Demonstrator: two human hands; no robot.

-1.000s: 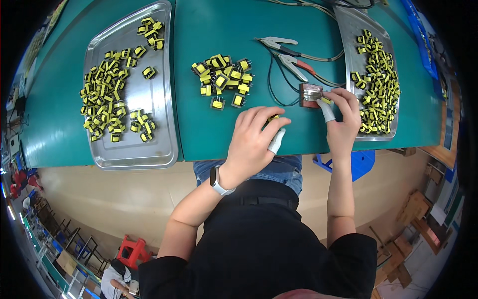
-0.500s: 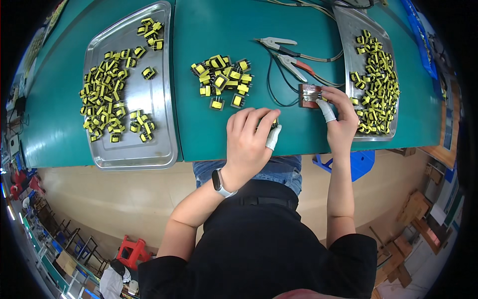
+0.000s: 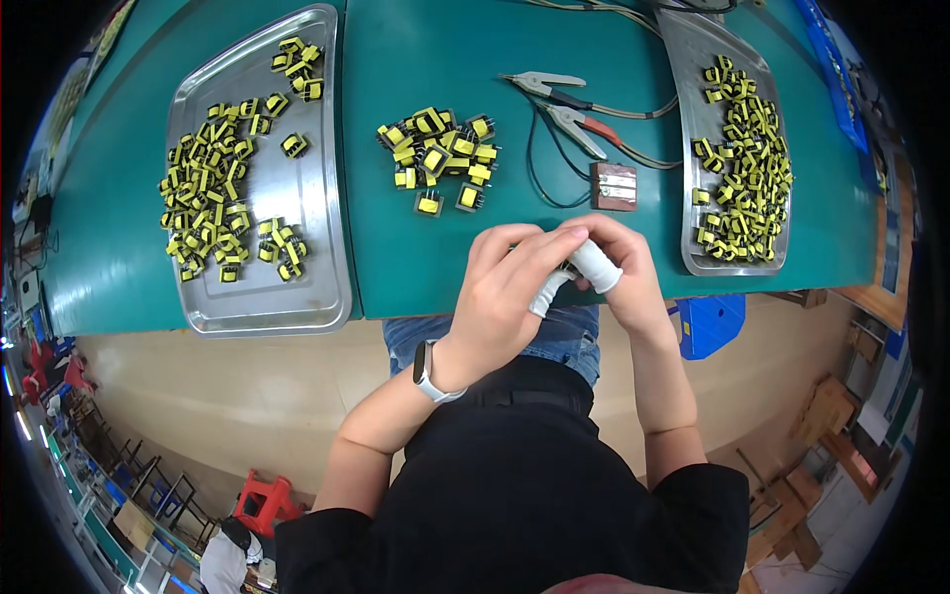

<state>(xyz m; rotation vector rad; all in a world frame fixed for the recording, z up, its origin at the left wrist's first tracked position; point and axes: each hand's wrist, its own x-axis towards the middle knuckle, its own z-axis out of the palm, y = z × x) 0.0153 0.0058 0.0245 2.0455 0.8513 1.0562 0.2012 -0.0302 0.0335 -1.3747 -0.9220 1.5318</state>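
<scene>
My left hand (image 3: 505,282), with a watch (image 3: 424,368) on its wrist, and my right hand (image 3: 616,265) meet at the table's front edge. Their fingers are closed together, white wraps on both thumbs. Only a dark sliver of the small yellow-and-black transformers (image 3: 568,265) shows between the fingertips; the rest is hidden by my hands. Just beyond my right hand lies a brown test block (image 3: 615,187) with two metal strips, nothing on it. Farther left, a loose heap of yellow transformers (image 3: 435,156) with pins rests on the green table (image 3: 416,267).
A metal tray (image 3: 317,218) at the left and another metal tray (image 3: 698,233) at the right hold many yellow transformers. Two clip leads, a black-marked clip (image 3: 549,81) and a red-marked clip (image 3: 576,129), lie beyond the block, with cables trailing. A blue stool (image 3: 711,327) stands below the edge.
My right hand has left the test block with a transformer and come toward me, left, to meet my left hand. The block's strips are now uncovered. My left hand has shifted slightly.
</scene>
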